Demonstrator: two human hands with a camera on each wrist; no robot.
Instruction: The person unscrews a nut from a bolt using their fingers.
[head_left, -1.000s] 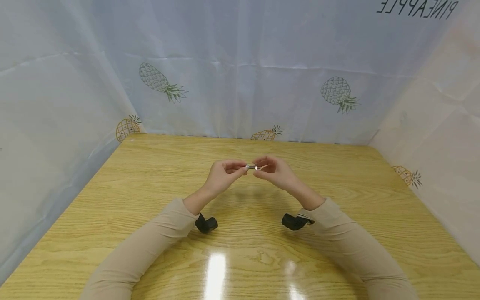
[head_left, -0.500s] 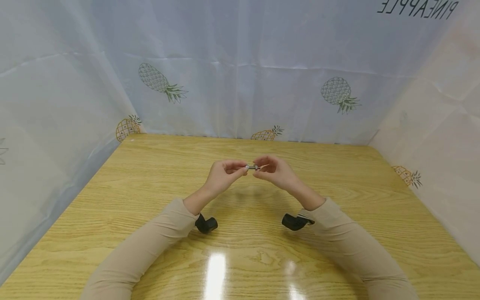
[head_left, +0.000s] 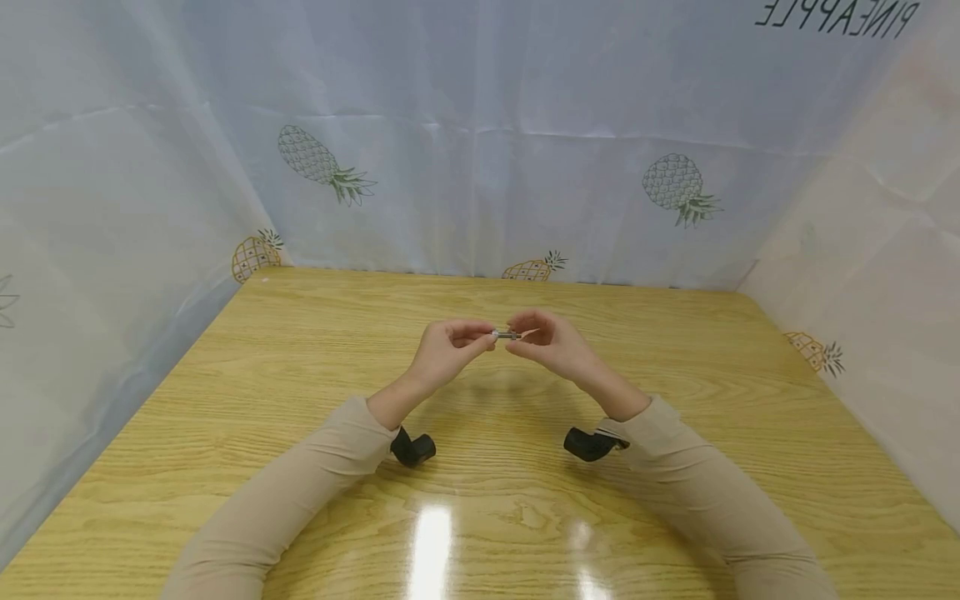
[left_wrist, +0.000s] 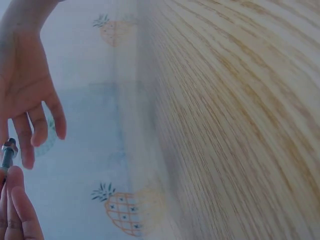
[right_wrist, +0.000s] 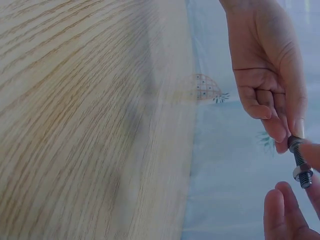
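A small metal bolt [right_wrist: 298, 155] is held up above the table, lying sideways between the two hands. My left hand [head_left: 448, 346] pinches its head end between thumb and fingers, the other fingers folded loosely. Towards the threaded tip sits a hex nut [right_wrist: 302, 174], with a bit of thread showing beyond it. My right hand [head_left: 553, 343] curves its thumb and index finger round the nut from either side. In the right wrist view a right fingertip overlaps the shaft beside the nut. Other right-hand fingers [left_wrist: 37, 125] extend past the bolt in the left wrist view.
Both hands are over a wood-grain table [head_left: 300, 400]. Pineapple-print curtains [head_left: 480, 200] stand along its back and sides. A black wrist device pokes out from the left sleeve [head_left: 330, 450], and another one from the right sleeve [head_left: 675, 458].
Both hands hold nearly the same places. The nut's facets catch the light differently, bright a second ago and duller now, so the nut has turned slightly.
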